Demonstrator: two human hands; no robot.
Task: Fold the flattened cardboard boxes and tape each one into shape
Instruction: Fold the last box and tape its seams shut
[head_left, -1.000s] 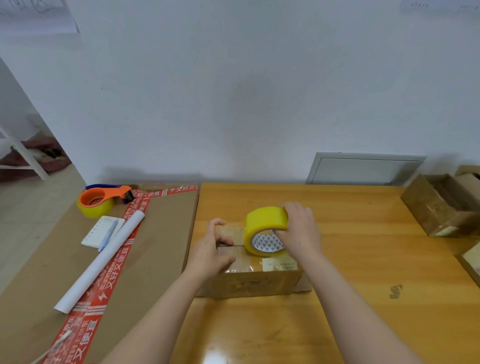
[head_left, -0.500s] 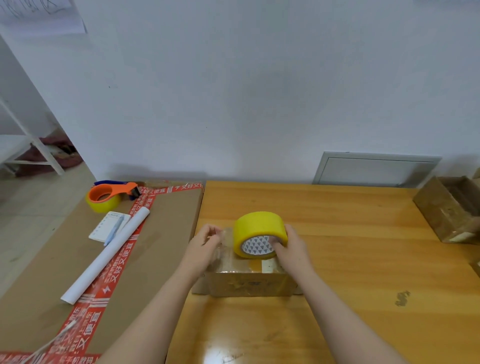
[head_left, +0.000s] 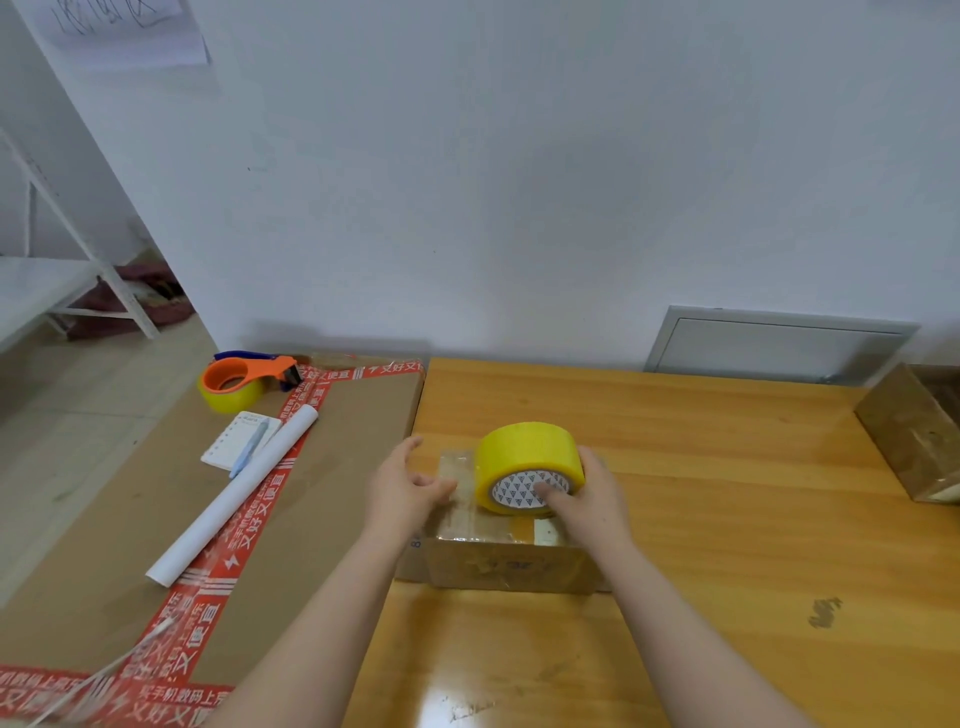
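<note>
A small brown cardboard box (head_left: 498, 564) sits on the near-left part of the glossy wooden table (head_left: 727, 467), with its top flaps down and a clear strip of tape shining across them. A wide yellow roll of packing tape (head_left: 524, 457) stands on edge on the box top. The right hand (head_left: 589, 501) grips it from the right, one finger pushed into the patterned core. The left hand (head_left: 405, 491) is at the box's left end, fingers bent with their tips on the clear strip and the thumb lifted off. Whether those fingers pinch the tape's free end or only press it down cannot be told. The step in hand looks like laying tape along the top seam. To do it well, the left fingers should anchor the started end firmly while the right hand draws the roll straight to the right, low and taut, so the strip covers the seam without wrinkling. The box is light and may skid or tip, so downward pressure matters. An orange-handled tape dispenser (head_left: 244, 382) with a cutter lies far left on a large flat cardboard sheet edged in red printed tape (head_left: 353, 457), beside a white paper tube (head_left: 234, 499). Another brown box (head_left: 911, 441) stands at the far right.
</note>
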